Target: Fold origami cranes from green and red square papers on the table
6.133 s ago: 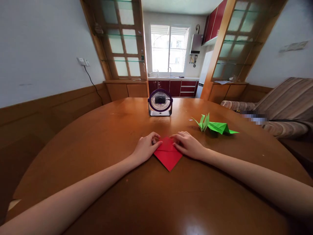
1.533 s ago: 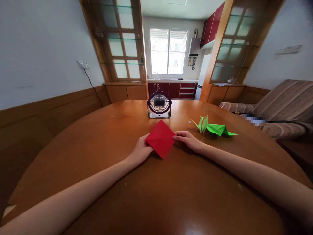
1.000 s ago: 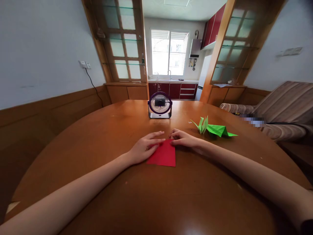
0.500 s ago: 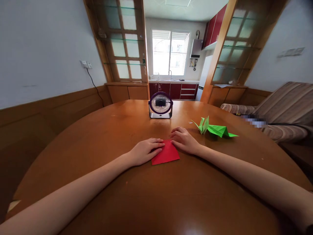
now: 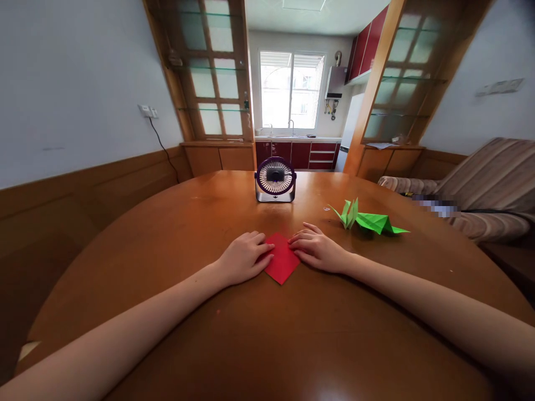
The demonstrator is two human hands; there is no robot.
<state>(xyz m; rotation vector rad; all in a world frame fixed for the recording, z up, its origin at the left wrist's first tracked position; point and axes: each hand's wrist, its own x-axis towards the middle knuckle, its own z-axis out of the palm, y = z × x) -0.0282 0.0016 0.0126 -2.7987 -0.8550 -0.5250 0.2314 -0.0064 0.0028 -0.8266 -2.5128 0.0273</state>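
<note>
A folded red paper lies flat on the round wooden table, one corner pointing toward me. My left hand rests palm down on its left edge, fingertips on the paper. On the paper's right edge my right hand presses with its fingers spread flat. Both hands hold the sheet down against the tabletop.
A small purple desk fan stands behind the paper. Two green folded paper figures lie to the right of my right hand. A striped sofa sits beyond the table at the right.
The red paper was lifted off the table, laid flat again and turned; it now lies as a diamond with a corner toward me. Both hands moved onto its side edges.
</note>
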